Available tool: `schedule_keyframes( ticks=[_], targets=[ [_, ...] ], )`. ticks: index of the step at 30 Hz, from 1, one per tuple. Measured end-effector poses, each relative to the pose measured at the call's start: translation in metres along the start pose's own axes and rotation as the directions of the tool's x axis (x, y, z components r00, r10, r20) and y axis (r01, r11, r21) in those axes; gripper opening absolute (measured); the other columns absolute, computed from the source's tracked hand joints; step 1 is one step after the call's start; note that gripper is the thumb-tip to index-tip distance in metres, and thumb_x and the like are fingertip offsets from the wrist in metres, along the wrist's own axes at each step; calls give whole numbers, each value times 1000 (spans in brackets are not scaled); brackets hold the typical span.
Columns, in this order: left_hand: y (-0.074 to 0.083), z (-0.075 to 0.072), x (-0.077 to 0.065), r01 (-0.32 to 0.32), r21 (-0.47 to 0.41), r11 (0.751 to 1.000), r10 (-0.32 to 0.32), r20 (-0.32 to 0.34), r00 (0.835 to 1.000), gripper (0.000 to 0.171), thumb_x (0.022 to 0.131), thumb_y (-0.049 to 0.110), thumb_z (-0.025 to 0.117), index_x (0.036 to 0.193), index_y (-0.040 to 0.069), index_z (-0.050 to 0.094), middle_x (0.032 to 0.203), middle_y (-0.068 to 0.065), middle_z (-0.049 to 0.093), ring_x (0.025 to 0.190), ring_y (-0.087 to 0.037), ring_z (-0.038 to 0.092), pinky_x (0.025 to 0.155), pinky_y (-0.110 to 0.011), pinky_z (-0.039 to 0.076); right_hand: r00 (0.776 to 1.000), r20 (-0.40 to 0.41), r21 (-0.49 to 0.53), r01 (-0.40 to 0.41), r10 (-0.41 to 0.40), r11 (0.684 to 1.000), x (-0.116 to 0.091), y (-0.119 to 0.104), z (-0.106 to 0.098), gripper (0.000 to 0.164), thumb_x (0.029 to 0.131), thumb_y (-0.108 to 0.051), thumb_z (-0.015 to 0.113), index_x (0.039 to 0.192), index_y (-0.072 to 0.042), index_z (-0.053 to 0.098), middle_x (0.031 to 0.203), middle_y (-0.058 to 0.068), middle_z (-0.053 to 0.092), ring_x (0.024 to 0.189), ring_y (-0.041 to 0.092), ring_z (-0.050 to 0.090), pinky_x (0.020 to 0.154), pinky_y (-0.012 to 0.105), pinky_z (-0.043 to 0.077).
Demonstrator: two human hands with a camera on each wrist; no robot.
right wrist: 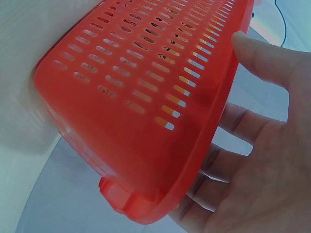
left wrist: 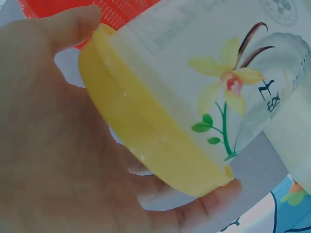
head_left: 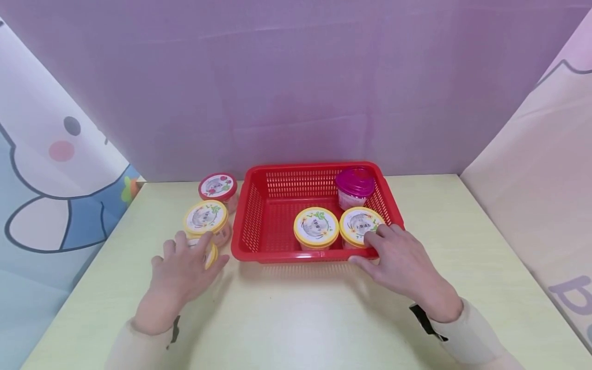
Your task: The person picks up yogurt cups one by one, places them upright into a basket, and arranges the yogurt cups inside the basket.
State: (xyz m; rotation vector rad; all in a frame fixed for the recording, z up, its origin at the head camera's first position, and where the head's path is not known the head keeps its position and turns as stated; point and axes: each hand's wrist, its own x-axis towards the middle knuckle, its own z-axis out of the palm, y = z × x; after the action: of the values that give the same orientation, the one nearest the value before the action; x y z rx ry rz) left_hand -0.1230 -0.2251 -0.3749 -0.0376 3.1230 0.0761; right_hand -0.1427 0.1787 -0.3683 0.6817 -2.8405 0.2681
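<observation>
My left hand (head_left: 178, 272) grips a yellow-lidded tub (head_left: 211, 256) left of the basket, mostly hidden under the fingers in the head view. Up close in the left wrist view, thumb and fingers span the yellow lid (left wrist: 141, 121); the tub's side bears a vanilla flower print. With my right hand (head_left: 407, 262) I hold the front right rim of a red basket (head_left: 277, 255), thumb outside and fingers over the edge. Inside the basket stand two yellow-lidded tubs, one at front centre (head_left: 316, 227) and one by my right fingers (head_left: 358, 225), plus a purple-lidded tub (head_left: 355, 185) behind.
Left of the basket, a second yellow-lidded tub (head_left: 205, 217) stands just beyond my left hand, with a red-lidded tub (head_left: 218, 186) behind it. A purple cloth (head_left: 296, 92) hangs at the back of the pale table (head_left: 296, 313), and printed cloths flank it.
</observation>
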Motion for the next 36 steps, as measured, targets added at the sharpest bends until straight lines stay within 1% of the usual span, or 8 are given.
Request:
schedule_keyframes(
  ticks=[5, 9, 13, 22, 31, 36],
  targets=[
    [-4, -3, 5, -5, 7, 1000, 4, 73, 997, 74, 90, 56, 66, 146, 13, 47, 110, -29, 48, 101, -48, 46, 73, -65, 50, 1000, 3, 5, -4, 4, 1000, 0, 0, -1, 47, 82, -48, 81, 103, -8, 71, 90, 5, 60, 82, 22, 52, 70, 40, 48],
    [-8, -3, 10, 2, -15, 1000, 0, 132, 991, 76, 89, 57, 65, 147, 13, 45, 110, -27, 47, 103, -48, 45, 76, -66, 48, 1000, 8, 5, -10, 10, 1000, 0, 0, -1, 46, 82, -48, 81, 103, -8, 71, 90, 5, 60, 82, 22, 52, 70, 40, 48],
    [-9, -3, 14, 13, -37, 999, -7, 161, 987, 74, 90, 56, 65, 146, 12, 45, 109, -28, 46, 103, -48, 43, 75, -66, 47, 1000, 11, 3, -11, 11, 1000, 0, 0, -1, 46, 82, -48, 82, 102, -9, 71, 91, 5, 61, 83, 22, 52, 70, 40, 49],
    [-10, -4, 14, -4, -48, 999, 10, 134, 991, 69, 90, 53, 65, 143, 12, 48, 107, -28, 46, 100, -47, 44, 73, -65, 46, 1000, 2, 5, 1, -1, 1000, 0, 0, -1, 45, 82, -47, 82, 102, -9, 71, 91, 6, 61, 83, 23, 53, 71, 40, 49],
    [-12, -13, 10, -44, -42, 998, 48, 89, 995, 68, 89, 53, 66, 141, 12, 49, 107, -28, 47, 99, -46, 46, 72, -64, 47, 1000, 2, 3, 4, -4, 1000, 1, 0, 0, 45, 82, -48, 81, 102, -8, 71, 91, 6, 61, 83, 23, 53, 71, 40, 49],
    [-11, -22, 8, -58, -36, 998, 61, 80, 995, 68, 90, 53, 65, 142, 12, 50, 105, -25, 48, 97, -44, 46, 70, -61, 47, 1000, 4, 5, 3, -3, 1000, 0, 1, 0, 46, 82, -49, 81, 102, -9, 71, 90, 5, 61, 82, 22, 52, 71, 40, 48]
  ],
)
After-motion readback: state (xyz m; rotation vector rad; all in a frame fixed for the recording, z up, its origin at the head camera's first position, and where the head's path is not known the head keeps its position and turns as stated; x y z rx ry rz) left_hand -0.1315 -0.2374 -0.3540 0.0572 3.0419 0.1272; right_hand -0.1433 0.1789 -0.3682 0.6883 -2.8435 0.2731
